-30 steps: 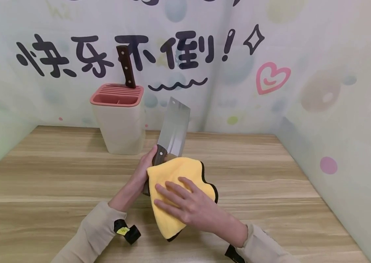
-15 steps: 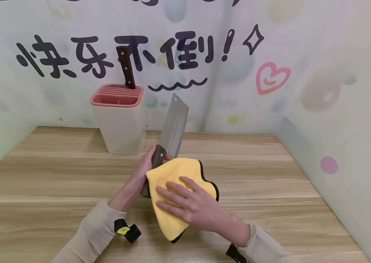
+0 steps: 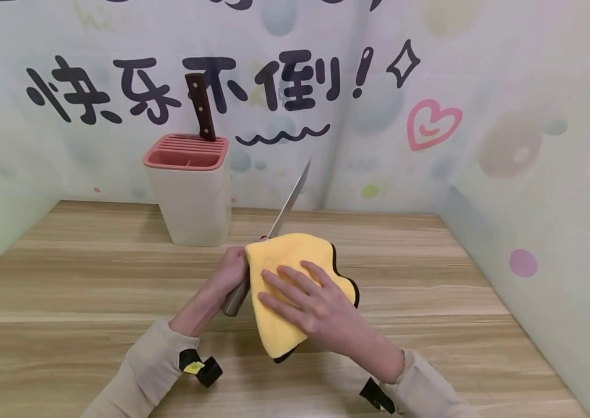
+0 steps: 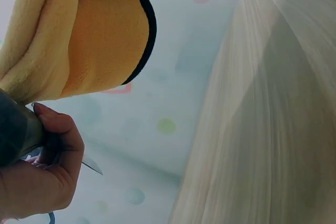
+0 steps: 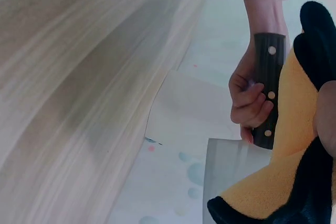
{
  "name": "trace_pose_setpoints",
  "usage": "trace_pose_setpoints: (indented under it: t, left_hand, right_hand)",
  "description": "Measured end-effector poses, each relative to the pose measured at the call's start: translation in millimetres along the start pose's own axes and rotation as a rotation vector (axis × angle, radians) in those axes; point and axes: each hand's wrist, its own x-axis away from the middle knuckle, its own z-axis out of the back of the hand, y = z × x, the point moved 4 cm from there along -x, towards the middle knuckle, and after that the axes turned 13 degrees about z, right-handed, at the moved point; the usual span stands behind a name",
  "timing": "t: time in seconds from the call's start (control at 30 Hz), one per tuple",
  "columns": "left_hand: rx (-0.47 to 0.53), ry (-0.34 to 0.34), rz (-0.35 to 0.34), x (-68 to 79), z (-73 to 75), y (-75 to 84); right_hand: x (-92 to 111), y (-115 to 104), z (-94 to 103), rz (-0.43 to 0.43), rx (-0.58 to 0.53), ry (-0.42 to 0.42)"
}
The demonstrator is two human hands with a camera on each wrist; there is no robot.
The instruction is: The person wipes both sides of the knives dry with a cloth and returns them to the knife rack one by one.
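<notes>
My left hand (image 3: 232,270) grips the dark riveted handle of a cleaver (image 3: 291,197), fingers curled round it. The blade points up and away, turned nearly edge-on in the head view. A yellow cloth (image 3: 295,249) with black trim hides part of the knife. Across the cloth lies my right hand (image 3: 321,310), its fingers spread on top and the thumb on the far side. In the right wrist view, the cloth (image 5: 291,114) lies alongside the handle (image 5: 270,85) and covers part of the blade (image 5: 231,163); whether they touch is unclear.
A white knife block (image 3: 190,203) with a pink slotted top stands at the back left of the wooden table (image 3: 405,273). One brown-handled knife (image 3: 201,107) sticks up from it. A printed backdrop (image 3: 368,145) rises behind the table.
The cleaver has turned from showing its broad side to nearly edge-on, its tip shifting right. My right hand and the cloth have moved slightly up and right. The knife block has stayed put.
</notes>
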Motion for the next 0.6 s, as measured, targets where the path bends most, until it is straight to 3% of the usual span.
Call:
trace_pose_setpoints:
  t: [0.2, 0.43, 0.6]
  left_hand:
    - [-0.032, -0.033, -0.012, -0.5, -2.4, -2.7]
    - [-0.092, 0.036, 0.011, -0.3, -1.9, -3.6]
    - [-0.129, 0.032, 0.039, 0.8, -4.3, -5.3]
  right_hand:
    - [0.6, 6.9, 1.3, -0.054, 0.015, -0.001]
    - [0.2, 11.9, 0.8, -0.109, 0.009, -0.002]
    - [1.3, 15.2, -2.6, -0.155, -0.023, -0.001]
